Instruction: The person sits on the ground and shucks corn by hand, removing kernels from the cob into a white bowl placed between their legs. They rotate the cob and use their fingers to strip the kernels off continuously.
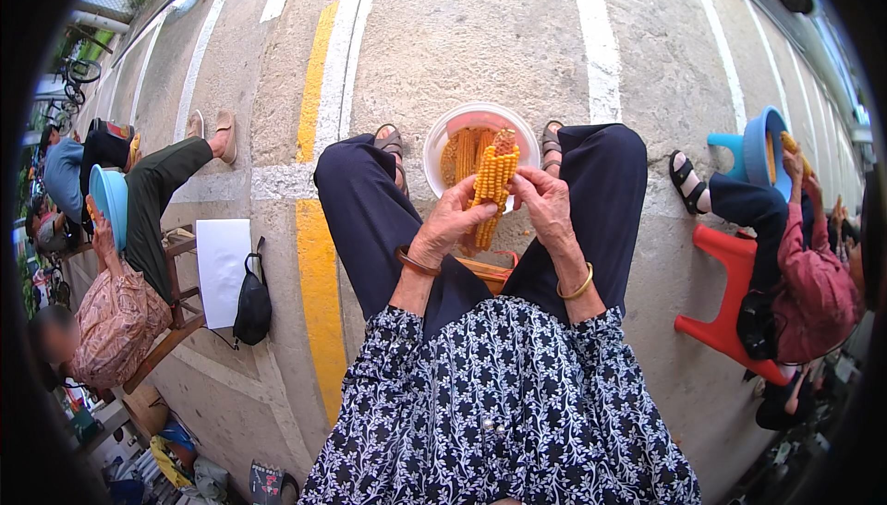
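Note:
My left hand (454,217) is closed around a partly shelled ear of dried corn (493,183), held upright at the middle of the view. Bare cob shows at its top end, and rows of yellow kernels cover the rest. The fingertips of my right hand (544,203) touch the kernels on its right side; whether they pinch a kernel cannot be told. Beyond the ear, on the ground between my feet, stands a white plastic bucket (431,158) with several ears or cobs (468,151) and loose kernels inside. The ear hides part of the bucket.
On the left, a seated person holds an ear over a blue basin (109,207); a white board (223,273) and black bag (252,300) lie nearby. At right, another person sits by a red plastic stool (724,283) and a blue basin (766,151). Part of a wooden seat (485,271) shows below my hands.

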`<move>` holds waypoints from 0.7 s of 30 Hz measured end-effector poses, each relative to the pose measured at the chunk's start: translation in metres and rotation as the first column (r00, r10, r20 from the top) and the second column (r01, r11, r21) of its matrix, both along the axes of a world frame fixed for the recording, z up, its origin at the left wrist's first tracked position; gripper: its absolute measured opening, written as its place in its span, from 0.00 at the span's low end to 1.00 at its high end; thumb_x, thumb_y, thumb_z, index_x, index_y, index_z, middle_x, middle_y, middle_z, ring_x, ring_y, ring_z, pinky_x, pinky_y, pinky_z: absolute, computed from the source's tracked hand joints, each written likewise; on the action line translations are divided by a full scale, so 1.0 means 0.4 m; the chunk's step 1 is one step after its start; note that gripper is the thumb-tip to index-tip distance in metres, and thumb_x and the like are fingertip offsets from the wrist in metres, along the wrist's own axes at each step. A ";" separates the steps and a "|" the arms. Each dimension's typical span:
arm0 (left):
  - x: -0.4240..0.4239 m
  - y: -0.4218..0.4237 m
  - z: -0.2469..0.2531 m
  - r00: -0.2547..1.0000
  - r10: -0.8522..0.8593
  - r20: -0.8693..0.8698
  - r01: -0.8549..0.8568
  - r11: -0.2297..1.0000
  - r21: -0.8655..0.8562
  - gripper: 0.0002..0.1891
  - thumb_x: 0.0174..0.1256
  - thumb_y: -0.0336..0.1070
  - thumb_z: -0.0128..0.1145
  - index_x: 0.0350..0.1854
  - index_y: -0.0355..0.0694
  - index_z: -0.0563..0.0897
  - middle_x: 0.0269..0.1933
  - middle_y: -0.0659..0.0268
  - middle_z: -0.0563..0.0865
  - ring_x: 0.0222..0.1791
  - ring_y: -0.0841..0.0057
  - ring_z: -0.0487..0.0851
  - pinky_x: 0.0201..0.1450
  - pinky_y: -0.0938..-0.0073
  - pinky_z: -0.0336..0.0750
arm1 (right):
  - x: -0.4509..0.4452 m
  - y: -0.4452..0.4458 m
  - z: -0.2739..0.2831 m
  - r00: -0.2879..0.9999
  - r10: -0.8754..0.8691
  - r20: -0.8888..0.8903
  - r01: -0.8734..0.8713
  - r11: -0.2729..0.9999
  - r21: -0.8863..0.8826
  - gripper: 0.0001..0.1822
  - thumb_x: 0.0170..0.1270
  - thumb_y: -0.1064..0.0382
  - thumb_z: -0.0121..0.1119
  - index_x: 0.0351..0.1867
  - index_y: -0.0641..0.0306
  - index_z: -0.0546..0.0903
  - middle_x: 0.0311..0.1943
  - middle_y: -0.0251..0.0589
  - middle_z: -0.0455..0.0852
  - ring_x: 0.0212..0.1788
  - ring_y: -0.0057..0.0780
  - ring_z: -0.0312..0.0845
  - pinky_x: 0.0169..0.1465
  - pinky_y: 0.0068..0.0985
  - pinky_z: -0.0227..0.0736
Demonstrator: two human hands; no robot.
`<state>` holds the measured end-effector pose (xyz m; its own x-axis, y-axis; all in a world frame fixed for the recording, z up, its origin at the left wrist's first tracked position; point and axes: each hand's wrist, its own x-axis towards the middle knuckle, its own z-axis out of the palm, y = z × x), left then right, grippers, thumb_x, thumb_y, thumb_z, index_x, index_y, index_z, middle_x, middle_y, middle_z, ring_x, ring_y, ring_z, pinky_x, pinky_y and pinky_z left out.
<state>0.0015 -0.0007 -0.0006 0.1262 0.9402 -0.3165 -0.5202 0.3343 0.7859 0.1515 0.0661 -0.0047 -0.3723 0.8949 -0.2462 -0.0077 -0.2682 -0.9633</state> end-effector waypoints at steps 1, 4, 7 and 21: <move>-0.003 -0.003 -0.002 0.999 -0.015 0.033 0.015 1.000 -0.005 0.23 0.58 0.32 0.57 0.56 0.35 0.69 0.47 0.68 0.78 0.47 0.81 0.76 0.52 0.79 0.70 | 0.000 0.000 0.000 1.000 -0.007 0.000 0.007 1.000 0.009 0.09 0.61 0.65 0.55 0.38 0.70 0.80 0.22 0.29 0.79 0.21 0.11 0.69 0.25 0.11 0.65; -0.009 -0.005 0.015 0.985 -0.058 0.165 0.065 0.997 -0.037 0.24 0.59 0.34 0.57 0.58 0.35 0.67 0.48 0.65 0.78 0.45 0.77 0.78 0.50 0.76 0.72 | 0.000 0.003 0.002 1.000 -0.031 -0.006 0.031 0.999 0.028 0.09 0.61 0.66 0.55 0.37 0.69 0.80 0.22 0.29 0.78 0.21 0.11 0.69 0.25 0.11 0.66; -0.010 -0.007 0.017 0.974 -0.073 0.216 0.083 0.996 -0.037 0.25 0.59 0.37 0.57 0.57 0.35 0.67 0.45 0.63 0.79 0.40 0.74 0.80 0.46 0.74 0.74 | 0.000 0.005 0.009 0.998 -0.053 -0.025 0.054 0.998 0.029 0.08 0.61 0.67 0.55 0.37 0.69 0.80 0.22 0.29 0.78 0.21 0.11 0.69 0.25 0.11 0.66; -0.008 -0.017 0.020 0.918 -0.089 0.387 0.124 0.990 -0.065 0.24 0.57 0.42 0.56 0.53 0.33 0.69 0.37 0.59 0.79 0.35 0.73 0.80 0.42 0.74 0.74 | 0.001 0.006 0.022 0.991 -0.086 -0.105 0.083 0.996 -0.033 0.10 0.62 0.67 0.54 0.40 0.72 0.79 0.23 0.32 0.79 0.21 0.13 0.71 0.26 0.12 0.68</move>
